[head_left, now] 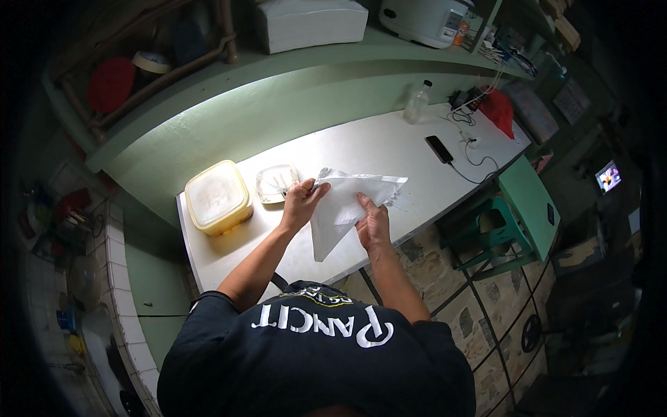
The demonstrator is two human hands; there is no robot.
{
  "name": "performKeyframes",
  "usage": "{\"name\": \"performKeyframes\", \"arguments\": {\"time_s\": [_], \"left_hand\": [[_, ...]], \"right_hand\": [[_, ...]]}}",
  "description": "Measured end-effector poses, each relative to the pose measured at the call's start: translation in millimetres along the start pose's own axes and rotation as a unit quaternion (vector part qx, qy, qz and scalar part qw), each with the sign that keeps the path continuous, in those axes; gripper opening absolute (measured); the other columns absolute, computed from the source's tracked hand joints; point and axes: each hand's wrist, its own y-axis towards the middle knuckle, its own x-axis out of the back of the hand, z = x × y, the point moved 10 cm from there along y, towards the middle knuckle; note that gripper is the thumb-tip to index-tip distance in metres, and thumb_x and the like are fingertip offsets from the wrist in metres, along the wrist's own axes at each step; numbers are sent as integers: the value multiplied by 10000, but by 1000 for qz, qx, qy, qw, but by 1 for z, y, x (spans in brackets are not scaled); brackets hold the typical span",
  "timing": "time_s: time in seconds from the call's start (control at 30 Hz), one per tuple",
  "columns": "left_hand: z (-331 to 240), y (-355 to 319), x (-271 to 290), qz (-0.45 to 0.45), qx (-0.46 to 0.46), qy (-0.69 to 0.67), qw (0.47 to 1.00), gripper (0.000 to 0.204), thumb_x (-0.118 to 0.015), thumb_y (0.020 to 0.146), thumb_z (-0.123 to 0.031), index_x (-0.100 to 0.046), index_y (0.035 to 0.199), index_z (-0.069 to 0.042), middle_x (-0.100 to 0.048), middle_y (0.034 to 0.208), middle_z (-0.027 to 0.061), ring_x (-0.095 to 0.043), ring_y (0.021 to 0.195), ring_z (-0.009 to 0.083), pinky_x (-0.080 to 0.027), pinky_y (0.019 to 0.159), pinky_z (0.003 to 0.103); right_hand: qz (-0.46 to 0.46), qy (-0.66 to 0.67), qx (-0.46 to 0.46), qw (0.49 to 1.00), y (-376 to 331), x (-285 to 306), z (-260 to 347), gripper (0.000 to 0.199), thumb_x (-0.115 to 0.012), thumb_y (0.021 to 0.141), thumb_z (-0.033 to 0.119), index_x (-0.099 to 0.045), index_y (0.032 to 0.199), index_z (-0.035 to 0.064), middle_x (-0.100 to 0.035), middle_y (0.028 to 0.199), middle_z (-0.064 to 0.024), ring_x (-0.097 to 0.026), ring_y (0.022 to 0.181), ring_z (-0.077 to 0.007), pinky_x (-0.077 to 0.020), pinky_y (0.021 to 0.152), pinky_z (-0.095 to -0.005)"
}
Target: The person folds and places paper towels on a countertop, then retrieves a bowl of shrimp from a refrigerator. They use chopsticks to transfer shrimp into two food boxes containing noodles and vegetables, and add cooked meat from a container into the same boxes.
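A white, textured paper napkin point(339, 205) is held up above the white table point(361, 149), partly folded, with one corner hanging toward me. My left hand point(303, 201) pinches its upper left edge between thumb and fingers. On the other side, my right hand point(373, 219) grips the napkin, its thumb lying on the paper. Just left of my left hand, a small whitish square dish point(276, 182) stands on the table. Thin pale prongs point(399, 203) show beside the napkin's right edge; I cannot make out what they belong to.
A yellow tub point(219, 197) with a whitish lid stands at the table's left end. Toward the far right are a clear bottle point(417, 104), a phone point(438, 149) on a cable and a red cloth-like thing point(496, 111). A green plastic chair point(490, 233) stands beyond the table's right edge.
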Motion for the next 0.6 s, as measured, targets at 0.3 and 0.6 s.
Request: {"name": "performKeyframes", "arguments": {"time_s": [0.3, 0.6], "left_hand": [[-34, -10, 9, 34, -35, -140, 989, 457, -661, 894, -185, -356, 1231, -135, -586, 1001, 92, -615, 719, 110, -550, 641, 243], [-49, -10, 2, 47, -55, -9, 997, 283, -744, 824, -193, -603, 1009, -32, -601, 864, 27, -610, 741, 84, -528, 633, 225]], "right_hand": [[-63, -47, 32, 996, -3, 13, 12, 222, -660, 860, 67, -617, 1060, -20, -649, 1015, -90, -641, 880, -180, -549, 725, -297], [-21, -85, 51, 995, 0, 18, 11, 248, -665, 870, 106, -610, 1078, -19, -642, 1030, -96, -641, 894, -192, -553, 742, -317]]}}
